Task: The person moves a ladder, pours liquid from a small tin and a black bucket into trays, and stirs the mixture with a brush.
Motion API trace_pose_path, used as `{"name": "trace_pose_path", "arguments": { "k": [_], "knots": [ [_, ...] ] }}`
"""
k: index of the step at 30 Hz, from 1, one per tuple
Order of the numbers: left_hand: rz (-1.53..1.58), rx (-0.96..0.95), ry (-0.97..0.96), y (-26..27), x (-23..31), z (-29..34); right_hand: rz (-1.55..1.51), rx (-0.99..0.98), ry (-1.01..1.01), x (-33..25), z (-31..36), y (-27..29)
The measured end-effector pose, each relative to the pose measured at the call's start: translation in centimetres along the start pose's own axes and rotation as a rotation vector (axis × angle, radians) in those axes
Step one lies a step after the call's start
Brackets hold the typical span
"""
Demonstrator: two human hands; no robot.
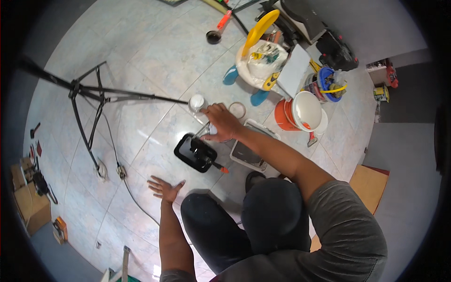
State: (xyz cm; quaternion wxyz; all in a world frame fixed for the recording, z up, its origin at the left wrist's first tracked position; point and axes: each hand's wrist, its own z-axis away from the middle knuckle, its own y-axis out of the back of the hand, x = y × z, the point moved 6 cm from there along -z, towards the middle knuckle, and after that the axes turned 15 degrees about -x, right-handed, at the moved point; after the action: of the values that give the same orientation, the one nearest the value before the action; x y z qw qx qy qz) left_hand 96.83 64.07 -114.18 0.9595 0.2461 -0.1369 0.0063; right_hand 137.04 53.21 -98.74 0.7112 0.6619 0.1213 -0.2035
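My left hand (163,189) hovers over the tiled floor with its fingers spread, holding nothing. My right hand (221,123) reaches forward, its fingers and thumb curled round a pale, shiny thing (213,129) mostly hidden under the palm. Just beyond the fingertips stands a small container with a white top (197,101). A round, pale lid (237,110) lies to the right of the hand. Below it is a black tray (184,151) with dark contents. A brush with an orange-tipped handle (220,167) rests across the tray's edge.
A grey tray with a white rim (233,151) lies under my right forearm. Orange and white buckets (284,115), a blue-rimmed bucket (324,80) and a child's potty seat (253,70) stand at right. A black tripod (89,94) and a cable (129,188) occupy the left. A ladle-like tool (214,36) lies far off.
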Motion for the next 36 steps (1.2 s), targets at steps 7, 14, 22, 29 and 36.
{"name": "trace_pose_path", "arguments": {
  "k": [7,14,22,29,36],
  "knots": [
    [-0.002,-0.027,0.009,0.3,0.1,-0.2,0.034,0.017,0.338,-3.8,0.0,0.8],
    [0.021,-0.041,-0.006,-0.1,0.4,-0.1,0.138,-0.131,0.301,-4.8,-4.6,-2.8],
    [0.055,-0.022,-0.007,-0.3,-0.4,-0.2,0.123,-0.168,0.185,-4.8,-4.5,-2.9],
    [0.047,-0.025,0.014,0.0,0.1,0.2,0.113,-0.136,0.183,-4.4,-4.6,-3.1],
    [-0.004,-0.014,0.001,-0.1,0.0,-0.4,0.089,0.096,0.189,-4.6,-3.5,-1.9]
  ]
}}
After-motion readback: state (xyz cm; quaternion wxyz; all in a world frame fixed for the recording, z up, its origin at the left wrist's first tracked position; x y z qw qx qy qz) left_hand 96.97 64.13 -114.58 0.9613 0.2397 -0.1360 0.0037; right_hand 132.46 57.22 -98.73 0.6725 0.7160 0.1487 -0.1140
